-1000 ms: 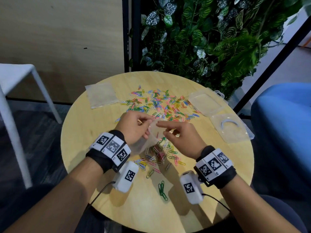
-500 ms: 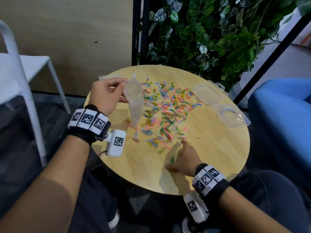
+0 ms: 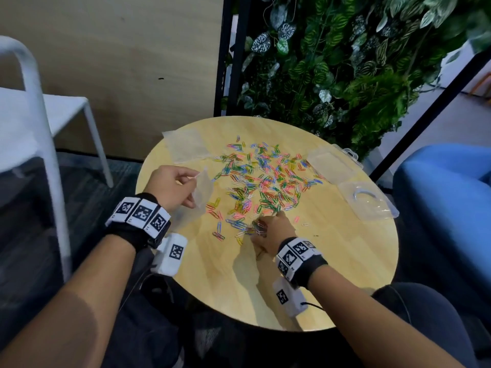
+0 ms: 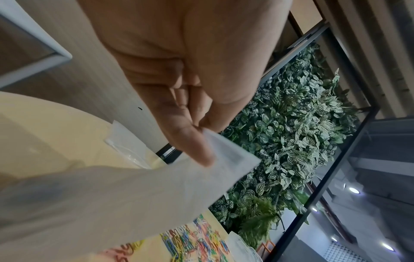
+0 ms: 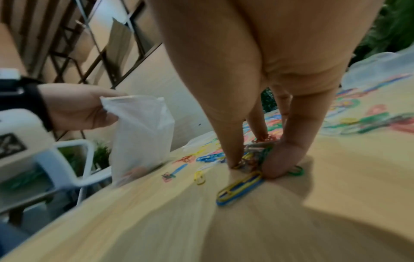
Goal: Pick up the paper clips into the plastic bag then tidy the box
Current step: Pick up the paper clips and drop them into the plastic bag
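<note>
Coloured paper clips [image 3: 261, 184] lie scattered over the middle of the round wooden table [image 3: 332, 274]. My left hand [image 3: 176, 189] pinches the top edge of a clear plastic bag [image 3: 203, 191] at the table's left side; the bag [image 5: 141, 134] hangs down to the tabletop. In the left wrist view my thumb and fingers [image 4: 197, 141] pinch the bag [image 4: 125, 200]. My right hand [image 3: 271, 232] is down on the table at the near edge of the pile, its fingertips [image 5: 275, 164] gathered round a small bunch of clips [image 5: 253, 157]. An open clear plastic box [image 3: 366, 201] sits at the right.
A second flat plastic bag [image 3: 187, 144] lies at the table's far left. A white chair [image 3: 42, 118] stands to the left, a plant wall [image 3: 345, 62] behind the table, a blue seat [image 3: 446, 197] at the right. My knees are under the table's near edge.
The bag emptied its clips onto the table and my left hand carried it up to the left, then lowered it. My right hand went to the near edge, then forward onto the clips.
</note>
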{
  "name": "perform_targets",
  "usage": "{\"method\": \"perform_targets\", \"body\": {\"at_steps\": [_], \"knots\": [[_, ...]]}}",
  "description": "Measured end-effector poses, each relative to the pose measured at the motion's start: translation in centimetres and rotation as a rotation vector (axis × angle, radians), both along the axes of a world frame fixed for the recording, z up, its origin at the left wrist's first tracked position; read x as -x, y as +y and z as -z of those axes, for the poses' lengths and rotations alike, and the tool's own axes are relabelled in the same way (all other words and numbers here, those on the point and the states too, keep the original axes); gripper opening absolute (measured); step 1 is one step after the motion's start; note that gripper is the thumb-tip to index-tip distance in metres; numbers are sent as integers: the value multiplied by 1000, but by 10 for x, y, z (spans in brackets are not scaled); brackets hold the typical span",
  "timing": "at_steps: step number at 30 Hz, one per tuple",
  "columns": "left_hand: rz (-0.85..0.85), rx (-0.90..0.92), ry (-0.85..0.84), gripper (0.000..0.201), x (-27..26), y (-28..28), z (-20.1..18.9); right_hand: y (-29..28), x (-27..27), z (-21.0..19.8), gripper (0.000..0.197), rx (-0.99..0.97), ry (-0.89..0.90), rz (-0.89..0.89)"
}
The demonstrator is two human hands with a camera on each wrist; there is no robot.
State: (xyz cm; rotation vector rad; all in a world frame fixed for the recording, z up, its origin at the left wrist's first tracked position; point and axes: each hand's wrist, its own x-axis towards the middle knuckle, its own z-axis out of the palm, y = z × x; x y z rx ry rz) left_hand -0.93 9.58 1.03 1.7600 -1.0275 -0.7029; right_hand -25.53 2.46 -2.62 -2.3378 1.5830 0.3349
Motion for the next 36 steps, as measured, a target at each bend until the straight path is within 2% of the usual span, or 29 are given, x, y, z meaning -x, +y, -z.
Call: {"method": "perform_targets", "body": {"at_steps": [3, 7, 10, 12, 13, 15, 17, 20, 22, 27, 32, 36], "knots": [[15, -39, 7, 18, 8, -4, -1, -6, -4, 5, 28, 94, 42, -72], [72, -85, -7, 15, 18, -9, -1, -14, -3, 3, 24, 125, 42, -52], [102, -99, -25, 14, 25, -12, 1, -27, 10, -7, 18, 100, -68, -16], [113, -112, -28, 14, 28, -14, 1, -38, 26, -13, 16, 41, -270, 94], [117, -119, -29, 13, 29, -15, 2, -42, 35, -15, 14, -34, -433, 224], [124, -130, -31, 13, 31, -18, 3, -47, 47, -16, 14, -288, -833, 517], [140, -144, -30, 14, 32, -21, 4, -51, 53, -17, 17, -502, -1138, 691], [167, -162, -28, 15, 37, -25, 7, -55, 47, -23, 18, -717, -1420, 761], [178, -172, -29, 14, 39, -29, 10, -54, 36, -28, 13, -820, -1506, 726], [195, -179, -4, 14, 42, -34, 13, -40, -6, -43, 3, -951, -1545, 576], [170, -167, 28, 19, 39, -35, 13, -28, -47, -37, 7, -828, -1253, 474], [169, -176, 51, 21, 36, -33, 14, -24, -61, -33, 24, -656, -1058, 316]]}}
